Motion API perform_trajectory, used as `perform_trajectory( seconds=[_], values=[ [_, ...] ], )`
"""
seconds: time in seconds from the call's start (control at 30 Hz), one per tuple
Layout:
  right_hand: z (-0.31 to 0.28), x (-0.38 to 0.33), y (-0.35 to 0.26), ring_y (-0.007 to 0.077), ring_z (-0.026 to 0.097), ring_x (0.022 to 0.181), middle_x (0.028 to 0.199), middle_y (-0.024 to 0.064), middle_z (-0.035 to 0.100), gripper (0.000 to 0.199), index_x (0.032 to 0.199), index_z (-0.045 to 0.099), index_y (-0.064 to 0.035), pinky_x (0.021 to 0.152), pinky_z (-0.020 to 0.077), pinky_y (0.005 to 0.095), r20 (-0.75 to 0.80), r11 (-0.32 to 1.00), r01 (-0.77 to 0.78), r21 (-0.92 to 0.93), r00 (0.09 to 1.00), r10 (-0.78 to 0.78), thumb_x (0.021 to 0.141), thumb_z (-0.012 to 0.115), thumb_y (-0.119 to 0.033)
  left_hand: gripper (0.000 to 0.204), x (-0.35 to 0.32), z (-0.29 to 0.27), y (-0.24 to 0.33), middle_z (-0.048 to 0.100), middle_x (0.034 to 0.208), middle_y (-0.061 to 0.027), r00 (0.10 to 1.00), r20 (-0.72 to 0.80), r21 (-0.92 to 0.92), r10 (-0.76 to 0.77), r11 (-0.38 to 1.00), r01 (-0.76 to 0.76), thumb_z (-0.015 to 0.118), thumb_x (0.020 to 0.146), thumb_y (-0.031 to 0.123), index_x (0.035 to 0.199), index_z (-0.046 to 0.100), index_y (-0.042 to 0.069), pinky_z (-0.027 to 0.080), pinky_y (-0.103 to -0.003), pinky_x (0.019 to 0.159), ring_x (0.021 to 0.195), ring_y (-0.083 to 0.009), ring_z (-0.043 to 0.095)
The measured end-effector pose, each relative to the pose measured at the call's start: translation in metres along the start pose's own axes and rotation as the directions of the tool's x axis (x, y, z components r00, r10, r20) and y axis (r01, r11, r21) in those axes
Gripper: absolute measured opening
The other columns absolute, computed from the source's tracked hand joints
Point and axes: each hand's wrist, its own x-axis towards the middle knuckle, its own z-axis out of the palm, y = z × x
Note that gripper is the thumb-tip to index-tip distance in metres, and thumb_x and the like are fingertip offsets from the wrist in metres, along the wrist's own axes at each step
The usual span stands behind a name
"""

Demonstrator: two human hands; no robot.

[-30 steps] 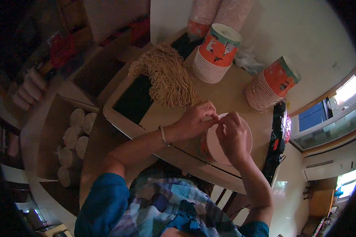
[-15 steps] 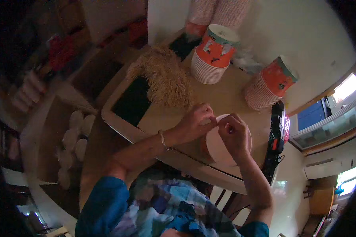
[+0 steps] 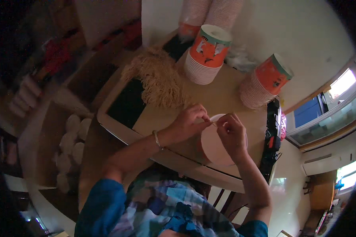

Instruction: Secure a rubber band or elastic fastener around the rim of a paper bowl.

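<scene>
My left hand (image 3: 189, 123), with a bangle on its wrist, and my right hand (image 3: 231, 132) meet fingertip to fingertip over a paper tub (image 3: 216, 148). Pinched between the fingers of both is a short, thin, tan strand (image 3: 214, 123); its ends are hidden. The tub's pale surface faces up beneath my hands, and part of its rim is covered by them. Beyond my left hand lies a tangled heap of tan twine-like strands (image 3: 158, 81) on the table.
Upside-down orange and green paper tubs form a stack (image 3: 205, 59) behind and another stack (image 3: 265, 83) at right. Wrapped stacks (image 3: 213, 14) stand farther back. A black device (image 3: 273, 134) lines the table's right edge. At left, a cardboard box (image 3: 47, 138) holds several round pale pieces.
The view has shifted slightly, moving the table items a little left. My fingertips are slightly farther apart, and the thin strand between them now shows.
</scene>
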Motion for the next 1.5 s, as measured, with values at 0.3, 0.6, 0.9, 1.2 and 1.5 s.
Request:
perform_trajectory(
  seconds=[0.3, 0.6, 0.9, 1.2, 1.5],
  values=[
    [0.002, -0.009, -0.009, 0.0321, 0.062, 0.083, 0.099, 0.0098, 0.056, 0.011, 0.094, 0.061, -0.0094, 0.062, 0.053, 0.041, -0.014, 0.939, 0.235, -0.251, 0.969, -0.247, 0.083, 0.063, -0.008, 0.012, -0.001, 0.0, 0.0, 0.055, 0.095, -0.0071, 0.999, 0.011, 0.015, -0.033, 0.999, 0.033, 0.068, 0.082, 0.015, 0.088, 0.064, 0.005, 0.046, -0.034, 0.085, 0.096, -0.0223, 0.056],
    [0.006, -0.008, 0.005, 0.0298, 0.063, 0.084, 0.1, 0.0069, 0.055, 0.013, 0.096, 0.063, -0.0114, 0.062, 0.0535, 0.0413, 0.001, 0.935, 0.277, -0.223, 0.959, -0.284, 0.083, 0.063, -0.008, 0.012, 0.0, 0.001, 0.002, 0.054, 0.095, -0.0079, 1.0, 0.006, 0.037, -0.011, 0.999, 0.011, 0.069, 0.081, 0.013, 0.088, 0.064, 0.005, 0.045, -0.036, 0.085, 0.097, -0.0247, 0.055],
    [0.004, -0.007, 0.001, 0.0301, 0.063, 0.08, 0.099, 0.0081, 0.053, 0.017, 0.099, 0.061, -0.0109, 0.059, 0.0541, 0.0418, 0.091, 0.908, 0.323, -0.266, 0.946, -0.31, 0.083, 0.061, -0.007, 0.011, 0.003, -0.004, 0.006, 0.054, 0.096, -0.0089, 0.997, 0.046, 0.069, 0.064, 0.995, -0.067, 0.067, 0.079, 0.009, 0.088, 0.062, 0.005, 0.045, -0.037, 0.085, 0.097, -0.0266, 0.053],
    [0.01, -0.004, 0.007, 0.0309, 0.063, 0.073, 0.09, 0.0095, 0.058, 0.009, 0.089, 0.059, -0.0069, 0.057, 0.0526, 0.0402, 0.0, 0.949, 0.261, -0.179, 0.964, -0.265, 0.082, 0.063, -0.007, 0.012, 0.006, -0.003, 0.006, 0.054, 0.096, -0.0093, 0.993, 0.078, 0.055, 0.089, 0.994, -0.094, 0.068, 0.077, 0.01, 0.086, 0.061, 0.005, 0.044, -0.038, 0.086, 0.097, -0.0274, 0.053],
    [0.01, -0.005, 0.006, 0.0245, 0.064, 0.066, 0.084, 0.0104, 0.061, 0.008, 0.085, 0.059, -0.0044, 0.057, 0.0513, 0.0338, -0.019, 0.99, 0.139, -0.027, 0.99, -0.139, 0.079, 0.064, -0.004, 0.013, 0.005, 0.002, 0.0, 0.055, 0.095, -0.0075, 0.995, 0.079, 0.0, 0.064, 0.998, -0.065, 0.069, 0.074, 0.005, 0.084, 0.061, 0.005, 0.045, -0.036, 0.084, 0.098, -0.0252, 0.054]
  ],
)
